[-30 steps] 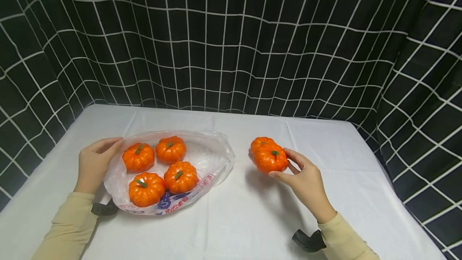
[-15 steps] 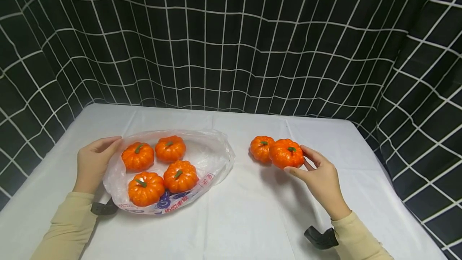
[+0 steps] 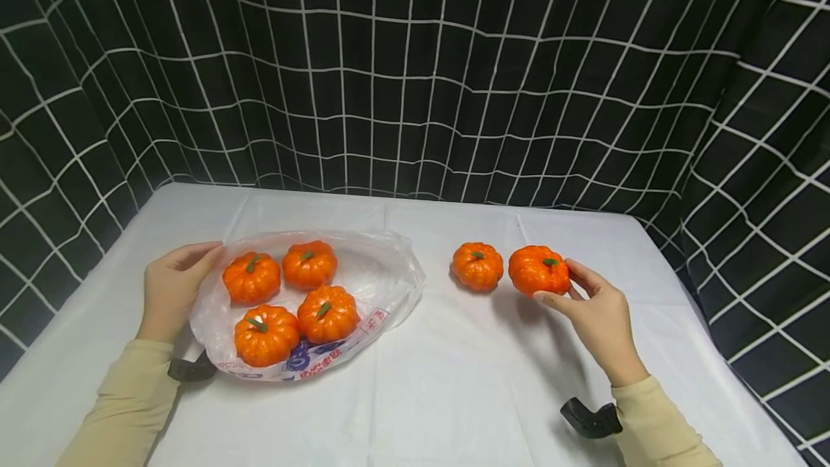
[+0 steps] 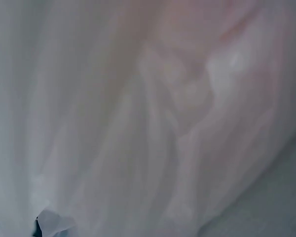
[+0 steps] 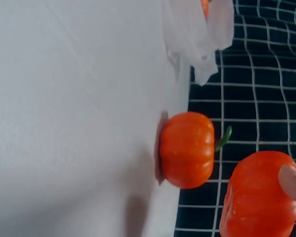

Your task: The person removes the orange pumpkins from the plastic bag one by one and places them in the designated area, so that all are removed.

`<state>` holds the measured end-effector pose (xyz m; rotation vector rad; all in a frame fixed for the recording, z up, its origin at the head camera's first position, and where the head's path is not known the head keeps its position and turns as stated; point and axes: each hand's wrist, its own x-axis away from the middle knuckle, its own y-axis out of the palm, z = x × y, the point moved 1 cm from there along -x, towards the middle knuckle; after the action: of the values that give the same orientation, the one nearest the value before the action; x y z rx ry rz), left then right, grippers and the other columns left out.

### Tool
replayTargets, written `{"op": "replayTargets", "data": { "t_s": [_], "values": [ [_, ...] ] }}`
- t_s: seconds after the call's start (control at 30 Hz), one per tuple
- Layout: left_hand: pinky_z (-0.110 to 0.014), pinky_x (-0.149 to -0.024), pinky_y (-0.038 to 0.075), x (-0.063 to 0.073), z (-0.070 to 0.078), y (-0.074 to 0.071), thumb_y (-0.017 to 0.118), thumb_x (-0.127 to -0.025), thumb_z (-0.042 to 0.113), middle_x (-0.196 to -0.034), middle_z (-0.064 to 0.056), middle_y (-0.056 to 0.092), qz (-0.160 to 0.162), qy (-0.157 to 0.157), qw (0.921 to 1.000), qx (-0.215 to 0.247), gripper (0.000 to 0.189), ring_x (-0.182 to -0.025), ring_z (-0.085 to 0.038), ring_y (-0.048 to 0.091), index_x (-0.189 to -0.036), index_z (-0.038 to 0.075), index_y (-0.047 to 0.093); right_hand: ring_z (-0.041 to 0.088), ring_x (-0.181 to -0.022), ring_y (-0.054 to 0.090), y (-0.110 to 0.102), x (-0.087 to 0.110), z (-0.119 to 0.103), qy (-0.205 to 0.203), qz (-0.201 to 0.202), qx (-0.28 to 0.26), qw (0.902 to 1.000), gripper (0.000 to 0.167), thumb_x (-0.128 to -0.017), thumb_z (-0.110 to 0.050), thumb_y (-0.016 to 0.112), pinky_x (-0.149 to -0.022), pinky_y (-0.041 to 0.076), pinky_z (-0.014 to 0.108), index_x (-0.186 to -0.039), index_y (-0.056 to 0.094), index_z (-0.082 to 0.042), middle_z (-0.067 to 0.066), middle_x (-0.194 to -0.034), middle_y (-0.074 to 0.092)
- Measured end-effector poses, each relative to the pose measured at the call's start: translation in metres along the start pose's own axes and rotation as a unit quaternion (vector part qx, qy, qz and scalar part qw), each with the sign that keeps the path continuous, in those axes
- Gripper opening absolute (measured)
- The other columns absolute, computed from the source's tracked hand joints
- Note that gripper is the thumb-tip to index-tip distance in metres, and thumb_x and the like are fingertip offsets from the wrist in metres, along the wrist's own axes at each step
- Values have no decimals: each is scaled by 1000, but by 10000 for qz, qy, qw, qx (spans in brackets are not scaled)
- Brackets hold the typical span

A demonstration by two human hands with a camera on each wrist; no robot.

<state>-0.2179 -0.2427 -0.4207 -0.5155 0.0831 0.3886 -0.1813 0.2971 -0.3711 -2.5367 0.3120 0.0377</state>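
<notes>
- Two beige sleeves (image 3: pixel 119 402) reach in from the near side, a black piece (image 3: pixel 591 419) jutting by each cuff.
- White cloth (image 3: pixel 428 395) covers the table, smooth but for faint creases; a soft shadow falls on it below the right hand (image 3: pixel 599 316).
- At left lies a thin, whitish bag (image 3: pixel 397 265), mouth up, purple and red print along its near side.
- Four pumpkins (image 3: pixel 266 336), orange with green stems, sit in its left and middle part, two near, two far.
- The left hand (image 3: pixel 176 287) has thumb and fingertips drawn together, pinching the bag's left edge; the left wrist view is too blurred to add more.
- The right hand's thumb and fingers are parted by the width of the held pumpkin (image 3: pixel 537 270), gripping its right side, above the cloth.
- The lone pumpkin (image 3: pixel 477 267) stands on the cloth between this one and the bag.
- Beyond the cloth's far edge, a black curtain (image 3: pixel 389 70) with wavy white grid lines closes in the far, left and right sides.
</notes>
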Motion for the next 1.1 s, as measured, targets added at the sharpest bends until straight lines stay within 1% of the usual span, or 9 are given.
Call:
{"op": "replayTargets", "data": {
  "t_s": [0.13,0.3,0.5,0.73,0.9,1.1],
  "values": [
    [-9,-91,49,1,1,0,61,-95,50,-127,-11,68,-26,-36,10000,-3,49,-106,5,52,-123,12,70,31,-141,43,-1,-6,4,131,-25,28,9999,85,-80,-30,84,-101,45,21,-148,42,0,18,-152,47],
    [-9,-91,49,1,2,0,61,-95,49,-126,-11,68,-13,-30,10000,-15,48,-105,6,52,-123,11,70,32,-142,42,-3,-12,10,213,-52,79,9997,86,-82,-29,83,-103,43,21,-149,39,1,19,-153,45],
    [-11,-93,50,1,2,0,61,-95,50,-125,-11,68,-21,-22,10000,-40,49,-105,7,52,-123,11,70,31,-143,41,-4,-21,21,401,-52,209,9990,87,-83,-29,82,-110,40,32,-151,37,1,20,-154,43],
    [-7,-89,48,1,1,0,62,-95,49,-123,-9,69,19,45,10000,-3,48,-102,8,52,-122,11,71,32,-144,40,-2,-33,31,539,-78,328,9980,87,-83,-27,82,-115,37,45,-151,35,2,22,-153,43],
    [-6,-88,48,1,0,0,62,-95,48,-123,-10,69,44,67,10000,-6,47,-102,9,52,-121,10,71,35,-144,39,0,-41,34,547,-157,346,9978,86,-84,-23,80,-117,36,47,-151,35,3,24,-152,43],
    [-4,-86,47,0,-1,0,63,-95,48,-120,-7,70,46,82,9999,83,47,-101,9,52,-122,9,71,38,-145,36,3,-49,39,603,-173,342,9974,85,-84,-21,80,-120,30,50,-151,34,5,27,-151,43]
  ]
}}
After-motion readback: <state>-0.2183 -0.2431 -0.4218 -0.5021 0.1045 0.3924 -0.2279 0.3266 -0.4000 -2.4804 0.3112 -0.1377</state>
